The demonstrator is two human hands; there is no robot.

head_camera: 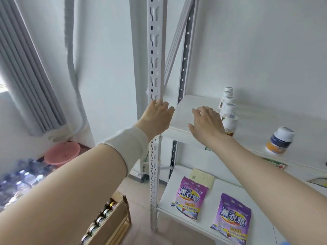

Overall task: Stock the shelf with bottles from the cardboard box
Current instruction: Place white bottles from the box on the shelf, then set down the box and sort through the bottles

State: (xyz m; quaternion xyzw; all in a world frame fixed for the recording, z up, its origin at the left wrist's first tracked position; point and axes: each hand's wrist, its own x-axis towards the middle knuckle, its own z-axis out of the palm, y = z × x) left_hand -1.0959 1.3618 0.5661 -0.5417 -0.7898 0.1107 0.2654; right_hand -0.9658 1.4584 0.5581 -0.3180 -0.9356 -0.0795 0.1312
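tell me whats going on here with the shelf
A person is stocking a white shelf with bottles. Their left hand is at the corner upright, and the right hand hovers open and empty over the board, beside a row of white-capped bottles already standing there. One more bottle stands apart further right. The cardboard box on the floor below has more bottles in it. Two purple bags lie on the lower level.

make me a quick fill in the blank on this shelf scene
The two flat bags are ____. The round basin is ____. The right hand holds ____. The cardboard box stands on the ____.
Missing: purple; pink; nothing; floor.
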